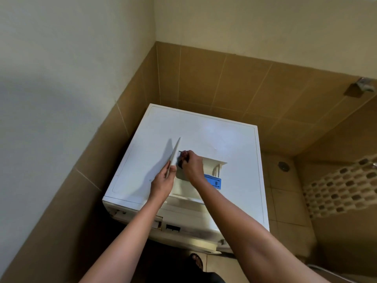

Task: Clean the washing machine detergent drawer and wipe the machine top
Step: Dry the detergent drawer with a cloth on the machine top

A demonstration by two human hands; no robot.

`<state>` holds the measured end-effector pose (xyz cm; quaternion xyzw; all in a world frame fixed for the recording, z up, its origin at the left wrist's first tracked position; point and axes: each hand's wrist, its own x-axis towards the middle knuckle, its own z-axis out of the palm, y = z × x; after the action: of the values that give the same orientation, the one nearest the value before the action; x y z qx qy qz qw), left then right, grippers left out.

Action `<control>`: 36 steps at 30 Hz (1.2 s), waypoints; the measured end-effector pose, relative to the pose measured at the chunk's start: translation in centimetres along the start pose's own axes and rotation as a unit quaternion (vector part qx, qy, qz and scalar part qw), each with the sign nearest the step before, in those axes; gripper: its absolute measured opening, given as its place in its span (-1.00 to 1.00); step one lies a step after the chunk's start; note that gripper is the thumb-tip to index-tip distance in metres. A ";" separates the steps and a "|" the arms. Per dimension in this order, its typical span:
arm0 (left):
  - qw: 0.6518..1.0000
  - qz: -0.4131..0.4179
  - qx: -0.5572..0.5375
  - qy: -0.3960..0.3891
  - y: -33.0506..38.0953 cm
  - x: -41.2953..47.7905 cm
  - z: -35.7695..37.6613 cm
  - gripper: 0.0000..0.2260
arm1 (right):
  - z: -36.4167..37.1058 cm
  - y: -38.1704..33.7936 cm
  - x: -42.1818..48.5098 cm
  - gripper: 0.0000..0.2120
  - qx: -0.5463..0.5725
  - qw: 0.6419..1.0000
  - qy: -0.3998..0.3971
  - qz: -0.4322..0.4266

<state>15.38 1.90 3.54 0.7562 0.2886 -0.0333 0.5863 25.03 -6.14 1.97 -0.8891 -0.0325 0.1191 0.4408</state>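
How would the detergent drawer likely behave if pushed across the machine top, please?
Probably stiff and light: the detergent drawer looks like thin moulded plastic. It would likely slide easily on the glossy machine top.

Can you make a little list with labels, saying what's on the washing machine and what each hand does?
On top: detergent drawer lying on the machine top
Colour: blue part on the drawer's right
Left hand: grips a tilted white panel
Right hand: pinches a small dark thing beside it, too blurred to name
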 end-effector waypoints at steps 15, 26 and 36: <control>0.999 -0.030 0.008 0.036 -0.2 1.1 0.2 -0.58 | -1.7 3.8 -7.3 -0.90 -0.098 0.932 -0.211 -0.279; 0.997 -0.061 -0.032 0.029 0.1 0.5 0.0 -0.52 | -5.4 8.6 -6.9 -0.70 -0.357 0.871 -0.145 -0.305; 0.980 -0.022 -0.167 -0.104 2.3 0.5 -3.8 -0.22 | -9.0 5.4 -5.6 -0.74 -0.265 0.899 0.033 -0.347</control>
<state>15.83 5.20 6.50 0.6338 0.2439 -0.0759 0.7301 21.52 -17.34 4.02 -0.9086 -0.3554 -0.0836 0.2028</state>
